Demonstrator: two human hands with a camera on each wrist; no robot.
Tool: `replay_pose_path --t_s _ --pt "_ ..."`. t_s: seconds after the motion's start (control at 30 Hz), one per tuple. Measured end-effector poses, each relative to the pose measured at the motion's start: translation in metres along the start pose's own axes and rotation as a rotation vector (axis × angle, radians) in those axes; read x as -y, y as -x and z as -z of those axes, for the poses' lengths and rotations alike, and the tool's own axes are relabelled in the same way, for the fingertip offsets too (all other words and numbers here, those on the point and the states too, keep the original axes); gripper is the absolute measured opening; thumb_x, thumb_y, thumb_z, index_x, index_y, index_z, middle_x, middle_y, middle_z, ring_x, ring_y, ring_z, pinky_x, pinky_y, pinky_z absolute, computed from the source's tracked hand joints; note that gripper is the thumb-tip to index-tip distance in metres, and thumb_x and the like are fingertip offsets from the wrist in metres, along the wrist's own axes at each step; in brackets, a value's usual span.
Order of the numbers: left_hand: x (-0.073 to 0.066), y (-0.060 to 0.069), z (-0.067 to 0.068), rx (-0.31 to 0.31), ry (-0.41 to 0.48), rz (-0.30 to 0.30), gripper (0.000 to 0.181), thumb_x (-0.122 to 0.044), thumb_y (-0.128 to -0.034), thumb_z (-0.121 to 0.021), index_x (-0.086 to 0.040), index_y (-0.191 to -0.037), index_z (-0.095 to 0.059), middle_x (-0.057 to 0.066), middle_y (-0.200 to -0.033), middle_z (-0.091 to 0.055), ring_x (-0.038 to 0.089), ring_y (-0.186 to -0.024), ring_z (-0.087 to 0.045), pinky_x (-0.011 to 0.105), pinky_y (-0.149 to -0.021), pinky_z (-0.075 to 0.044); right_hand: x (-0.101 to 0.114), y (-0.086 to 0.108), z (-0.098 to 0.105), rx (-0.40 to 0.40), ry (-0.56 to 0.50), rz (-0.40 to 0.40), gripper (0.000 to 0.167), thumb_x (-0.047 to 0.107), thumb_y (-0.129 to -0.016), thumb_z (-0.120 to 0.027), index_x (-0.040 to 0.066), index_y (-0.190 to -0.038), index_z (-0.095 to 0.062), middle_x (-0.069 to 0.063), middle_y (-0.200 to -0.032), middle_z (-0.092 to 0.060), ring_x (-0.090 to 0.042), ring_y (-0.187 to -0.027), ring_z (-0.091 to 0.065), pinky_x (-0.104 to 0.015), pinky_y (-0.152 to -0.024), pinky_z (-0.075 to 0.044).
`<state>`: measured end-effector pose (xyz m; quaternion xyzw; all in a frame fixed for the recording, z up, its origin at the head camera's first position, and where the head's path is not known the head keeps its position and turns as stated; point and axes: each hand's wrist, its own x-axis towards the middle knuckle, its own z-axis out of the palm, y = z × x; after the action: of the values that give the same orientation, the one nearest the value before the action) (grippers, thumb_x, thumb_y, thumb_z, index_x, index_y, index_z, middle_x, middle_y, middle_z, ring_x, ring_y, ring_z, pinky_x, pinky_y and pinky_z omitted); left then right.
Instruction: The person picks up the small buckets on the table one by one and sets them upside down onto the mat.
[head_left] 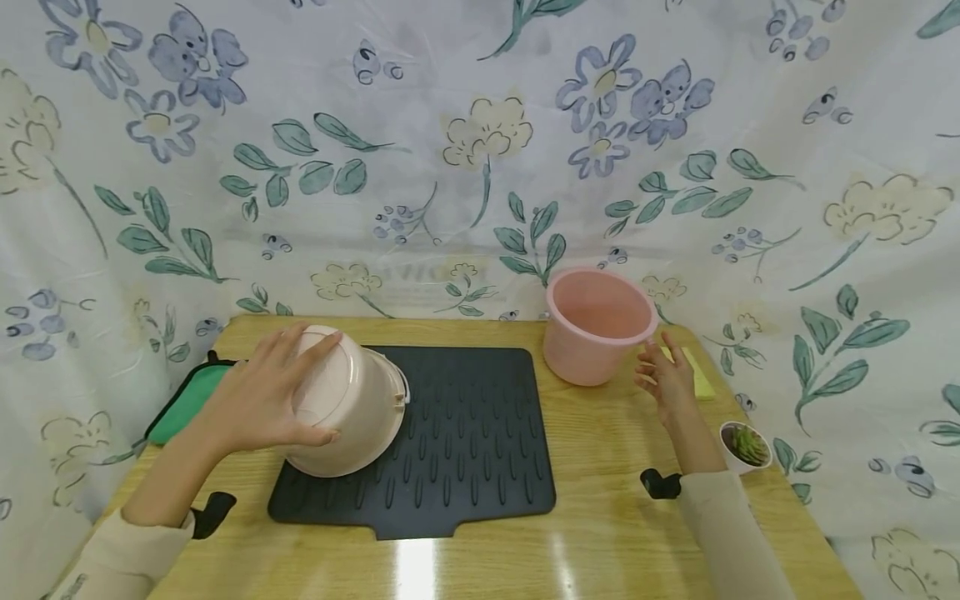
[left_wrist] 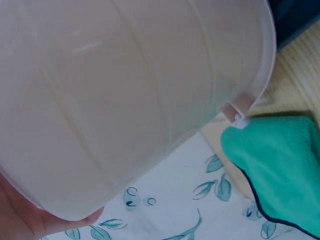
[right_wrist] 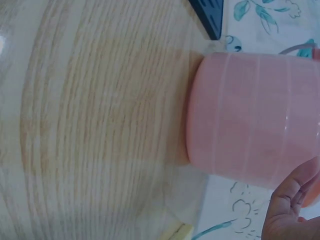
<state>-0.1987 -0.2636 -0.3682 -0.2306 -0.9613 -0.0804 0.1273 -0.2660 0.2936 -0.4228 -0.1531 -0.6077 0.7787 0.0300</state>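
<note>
My left hand (head_left: 277, 387) grips a cream-white bucket (head_left: 356, 408) by its base, fingers spread over the bottom and thumb on the near side. The bucket is tipped over, its mouth facing right, above the left part of a black drying mat (head_left: 480, 425). In the left wrist view, the bucket's wall (left_wrist: 125, 90) fills much of the picture. A pink bucket (head_left: 581, 358) stands upright at the back right. Beside its right rim is my right hand (head_left: 671, 383), fingers loosely bent; whether they touch the rim I cannot tell.
A green cloth (head_left: 191, 400) with dark edging lies at the left edge of the wooden table (head_left: 600, 517). At the right are a yellow item (head_left: 699, 375), partly behind the right hand, and a small potted succulent (head_left: 746, 446). A flowered curtain (head_left: 420, 167) hangs behind.
</note>
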Motion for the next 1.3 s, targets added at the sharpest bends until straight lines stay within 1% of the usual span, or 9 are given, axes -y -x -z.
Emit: replay_pose_path --t_s 0.07,0.17,0.33,0.53,0.6,0.77,1.0,1.17,1.3 --pt "0.002 -0.005 0.000 0.022 0.007 -0.005 0.120 -0.080 -0.0610 -0.073 -0.031 -0.158 -0.023 0.022 -0.155 -0.027 0.048 -0.137 -0.030 0.072 -0.076 -0.046 0.000 -0.002 0.000 -0.014 -0.012 0.009 0.075 0.026 -0.102 -0.056 0.024 -0.161 -0.010 0.010 -0.081 -0.061 -0.003 -0.064 -0.060 -0.017 -0.062 -0.054" --pt "0.005 -0.014 -0.001 0.077 0.018 0.015 0.120 -0.083 -0.0609 -0.071 -0.032 -0.158 -0.023 0.020 -0.157 -0.025 0.048 -0.139 -0.028 0.073 -0.078 -0.045 0.000 -0.006 0.001 -0.021 -0.029 0.024 0.077 0.028 -0.102 -0.056 0.024 -0.161 -0.008 0.010 -0.080 -0.061 -0.002 -0.063 -0.060 -0.017 -0.061 -0.054" --pt "0.006 -0.025 -0.003 0.163 0.037 0.057 0.121 -0.087 -0.0599 -0.068 -0.033 -0.158 -0.023 0.018 -0.159 -0.022 0.047 -0.143 -0.023 0.074 -0.081 -0.044 0.000 -0.009 0.001 0.013 -0.037 0.030 0.083 0.032 -0.101 -0.056 0.023 -0.161 0.001 0.011 -0.084 -0.060 -0.001 -0.065 -0.059 -0.016 -0.063 -0.054" --pt "0.007 -0.038 -0.007 0.222 0.031 0.060 0.119 -0.087 -0.0607 -0.066 -0.033 -0.158 -0.024 0.018 -0.160 -0.021 0.047 -0.144 -0.021 0.069 -0.075 -0.045 0.002 -0.011 0.000 0.012 -0.035 0.030 0.082 0.028 -0.102 -0.054 0.024 -0.161 0.002 0.009 -0.089 -0.059 -0.002 -0.067 -0.059 -0.016 -0.063 -0.054" --pt "0.007 -0.040 -0.007 0.235 0.027 0.063 0.119 -0.087 -0.0605 -0.067 -0.032 -0.158 -0.025 0.019 -0.160 -0.021 0.048 -0.144 -0.021 0.068 -0.074 -0.046 0.003 -0.012 -0.001 0.015 -0.027 0.037 0.081 0.027 -0.103 -0.054 0.022 -0.161 0.001 0.009 -0.089 -0.060 -0.002 -0.068 -0.060 -0.016 -0.064 -0.054" --pt "0.006 -0.046 -0.008 0.260 0.028 0.076 0.119 -0.087 -0.0604 -0.067 -0.032 -0.158 -0.025 0.019 -0.160 -0.021 0.048 -0.144 -0.022 0.073 -0.076 -0.044 0.009 -0.013 -0.004 0.039 -0.012 0.053 0.079 0.024 -0.104 -0.051 0.018 -0.161 0.003 0.010 -0.086 -0.063 -0.003 -0.069 -0.061 -0.017 -0.064 -0.055" --pt "0.009 -0.052 -0.012 0.283 0.042 0.079 0.117 -0.085 -0.0623 -0.067 -0.030 -0.158 -0.026 0.019 -0.161 -0.020 0.047 -0.144 -0.022 0.076 -0.080 -0.041 0.012 -0.015 -0.007 0.037 0.006 0.060 0.077 0.022 -0.104 -0.050 0.017 -0.161 0.002 0.010 -0.084 -0.064 -0.002 -0.070 -0.062 -0.016 -0.065 -0.054" --pt "0.011 -0.054 -0.016 0.297 0.068 0.093 0.117 -0.082 -0.0639 -0.068 -0.031 -0.159 -0.022 0.020 -0.162 -0.016 0.048 -0.144 -0.019 0.082 -0.087 -0.033 0.013 -0.019 -0.007 0.035 0.001 0.076 0.075 0.022 -0.104 -0.049 0.016 -0.161 0.001 0.010 -0.082 -0.062 -0.002 -0.070 -0.062 -0.016 -0.066 -0.054" --pt "0.011 -0.054 -0.018 0.298 0.085 0.098 0.117 -0.081 -0.0644 -0.069 -0.032 -0.159 -0.021 0.020 -0.162 -0.015 0.047 -0.144 -0.017 0.084 -0.090 -0.026 0.015 -0.022 -0.008 0.019 -0.017 0.057 0.073 0.021 -0.105 -0.047 0.017 -0.161 -0.001 0.008 -0.081 -0.060 -0.003 -0.070 -0.062 -0.016 -0.067 -0.055"
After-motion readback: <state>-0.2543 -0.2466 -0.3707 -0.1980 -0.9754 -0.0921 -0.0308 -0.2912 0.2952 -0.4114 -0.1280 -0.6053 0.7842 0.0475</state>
